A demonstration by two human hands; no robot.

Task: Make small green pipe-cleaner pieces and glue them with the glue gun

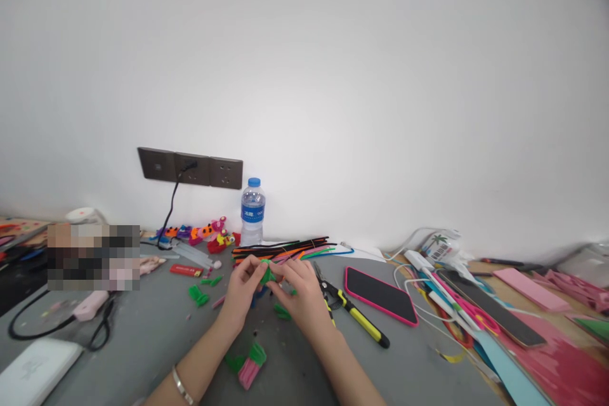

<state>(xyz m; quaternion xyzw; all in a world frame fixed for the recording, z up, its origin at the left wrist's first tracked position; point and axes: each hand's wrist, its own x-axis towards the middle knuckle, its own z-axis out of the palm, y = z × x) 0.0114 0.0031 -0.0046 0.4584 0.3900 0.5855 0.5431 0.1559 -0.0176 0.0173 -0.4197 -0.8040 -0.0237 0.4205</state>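
Note:
My left hand [245, 284] and my right hand [299, 288] meet over the middle of the grey mat. Pinched between their fingertips is a small green pipe-cleaner piece [267, 274], its lower part partly hidden by the fingers. Just behind the hands lies a bundle of pipe cleaners [280, 252] in black, orange, pink and green. Closer to me, between the forearms, rests a green and pink pipe-cleaner piece [251, 368]. Folded green pieces [197, 295] are to the left of my left hand. Yellow-and-black pliers [354, 311] lie open beside my right wrist.
A water bottle [253, 212] stands against the wall beside small colourful figures [209, 233]. On the right are a pink-edged phone [380, 295], white cables, pink scissors [471, 311] and sheets. A white box [38, 371] and black cord occupy the left. A grey mat [157, 336] covers the table.

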